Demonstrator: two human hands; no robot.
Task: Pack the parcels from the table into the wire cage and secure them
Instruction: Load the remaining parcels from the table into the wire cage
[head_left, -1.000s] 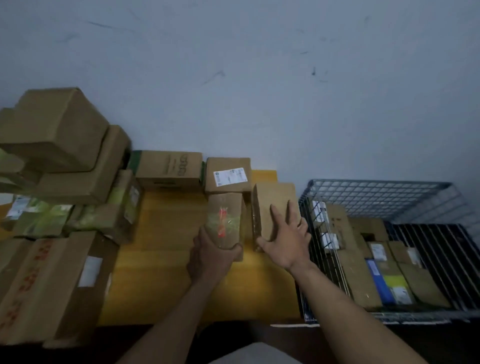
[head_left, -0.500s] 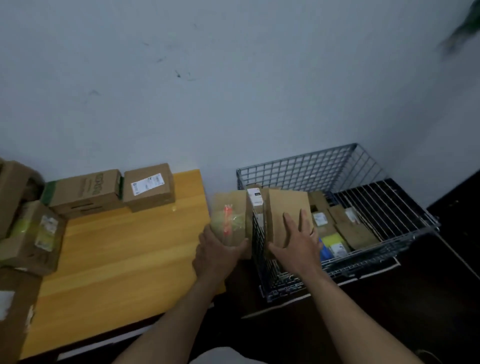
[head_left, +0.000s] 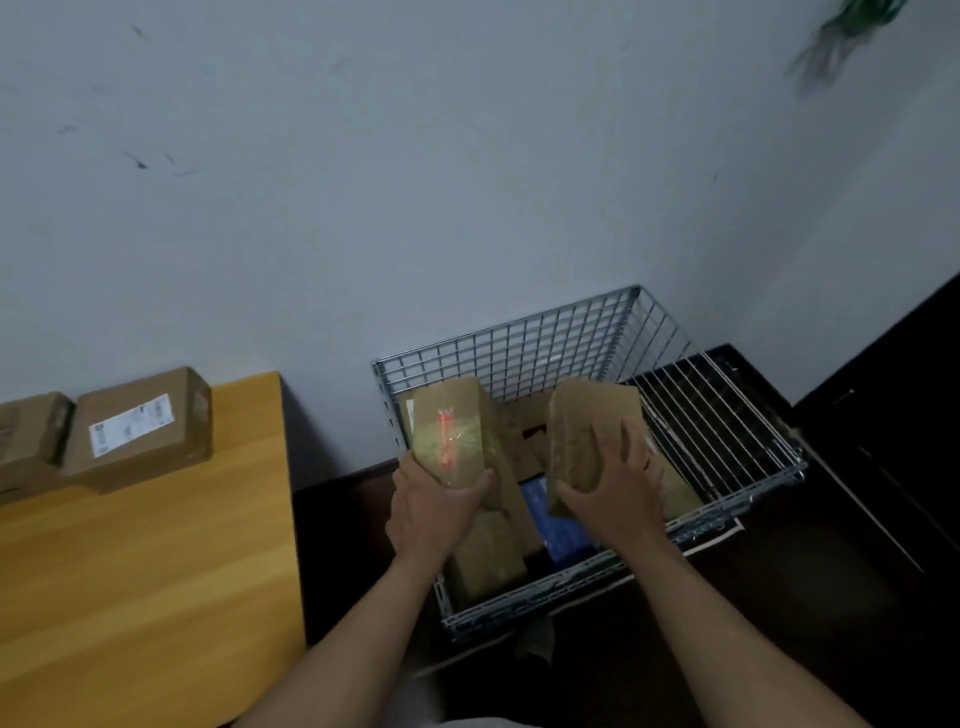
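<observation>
I found both hands over the wire cage (head_left: 519, 353), each carrying one parcel. The left hand (head_left: 436, 512) gripped the lower end of a taped parcel (head_left: 449, 434) bearing a red mark, with fingers and thumb curled round its bottom edge. That parcel stood roughly upright above the left side of the cage. The right hand (head_left: 613, 488) grasped a plain brown parcel (head_left: 592, 431), its fingers spread over the near face and the thumb hooked at the lower corner. This parcel was tilted above the middle of the cage. I could not tell whether either parcel touched the contents below. Inside the cage lay several packed items, among them a brown parcel (head_left: 488, 556) beneath the left wrist and a blue packet (head_left: 558, 525) between the two hands. The cage sat on dark floor against the pale wall (head_left: 415, 182), near the right edge of the wooden table (head_left: 130, 571) but apart from it. At the table's far edge stood a labelled box (head_left: 140, 431), with a second box (head_left: 26, 441) just beside it on the left, cut off by the frame.
</observation>
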